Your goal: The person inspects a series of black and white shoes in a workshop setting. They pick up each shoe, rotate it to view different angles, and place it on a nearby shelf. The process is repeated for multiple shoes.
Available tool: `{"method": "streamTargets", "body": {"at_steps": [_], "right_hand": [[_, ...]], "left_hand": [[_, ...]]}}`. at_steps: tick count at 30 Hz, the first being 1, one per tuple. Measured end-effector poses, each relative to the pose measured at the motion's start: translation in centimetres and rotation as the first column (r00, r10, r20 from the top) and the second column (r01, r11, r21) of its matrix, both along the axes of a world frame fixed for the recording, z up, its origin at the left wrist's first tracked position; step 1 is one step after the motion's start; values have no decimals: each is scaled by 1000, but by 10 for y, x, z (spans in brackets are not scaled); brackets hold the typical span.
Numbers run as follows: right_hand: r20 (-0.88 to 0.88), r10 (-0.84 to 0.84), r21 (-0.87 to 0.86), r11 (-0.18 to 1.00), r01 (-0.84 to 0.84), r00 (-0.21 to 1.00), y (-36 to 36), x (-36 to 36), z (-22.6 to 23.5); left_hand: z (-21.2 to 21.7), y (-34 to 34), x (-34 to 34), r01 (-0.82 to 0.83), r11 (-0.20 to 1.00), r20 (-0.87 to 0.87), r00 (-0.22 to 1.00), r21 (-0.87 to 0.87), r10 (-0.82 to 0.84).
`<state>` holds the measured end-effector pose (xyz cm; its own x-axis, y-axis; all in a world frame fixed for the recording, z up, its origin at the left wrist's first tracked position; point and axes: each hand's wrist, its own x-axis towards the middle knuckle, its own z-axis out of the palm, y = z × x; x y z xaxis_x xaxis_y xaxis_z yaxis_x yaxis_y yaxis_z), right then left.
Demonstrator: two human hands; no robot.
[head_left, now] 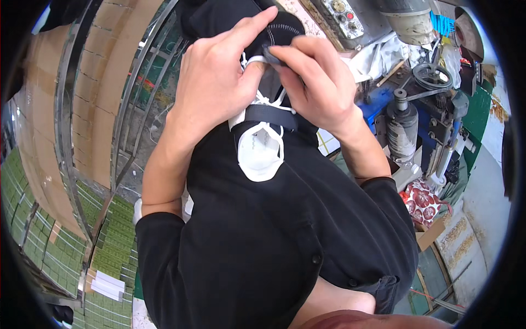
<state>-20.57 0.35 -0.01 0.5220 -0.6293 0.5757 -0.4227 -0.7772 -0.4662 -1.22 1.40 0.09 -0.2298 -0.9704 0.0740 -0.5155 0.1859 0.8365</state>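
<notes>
In front of my chest both hands are raised. My left hand has its index finger stretched out, with the thumb apart from it; its other fingers are partly hidden. A narrow white band crosses near the left thumb's tip. Close beside that thumb, my right hand is closed, pinching a small dark grey piece whose kind I cannot make out. Beyond the fingers lies black cloth with white stitching. Just below my hands, a white rounded object with cords hangs under a black strap.
Metal racks with brown cardboard sheets stand at the left. To the right is machinery with a handwheel and a control box. A red-and-white patterned bag sits near an open carton.
</notes>
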Motion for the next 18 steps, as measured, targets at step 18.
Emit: {"method": "streamTargets", "body": {"at_steps": [18], "right_hand": [[560,-714,829,486,-278,420,-23,-57,-17]], "left_hand": [[-38,29,-3,303,922,-482,862,239,-158]]}}
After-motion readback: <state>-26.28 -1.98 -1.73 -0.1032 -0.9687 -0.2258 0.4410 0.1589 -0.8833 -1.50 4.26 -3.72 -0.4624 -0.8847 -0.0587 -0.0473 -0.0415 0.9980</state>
